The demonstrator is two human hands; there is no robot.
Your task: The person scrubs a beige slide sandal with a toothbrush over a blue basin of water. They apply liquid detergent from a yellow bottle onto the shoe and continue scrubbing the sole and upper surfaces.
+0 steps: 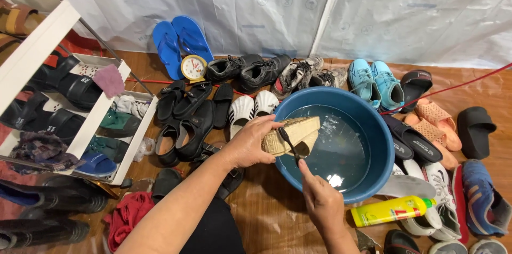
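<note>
Holding a tan woven sandal over the blue plastic basin, our left hand fingers wrap it; our right hand fingers pinch a dark brush.

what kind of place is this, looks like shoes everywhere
Probably a makeshift shoe-cleaning spot: plastic sheeting as walls, a blue basin of water on the floor, a white shoe rack, and pairs such as blue flip-flops lined up.

Basin amid shoes; rack left, bottle right.
</note>
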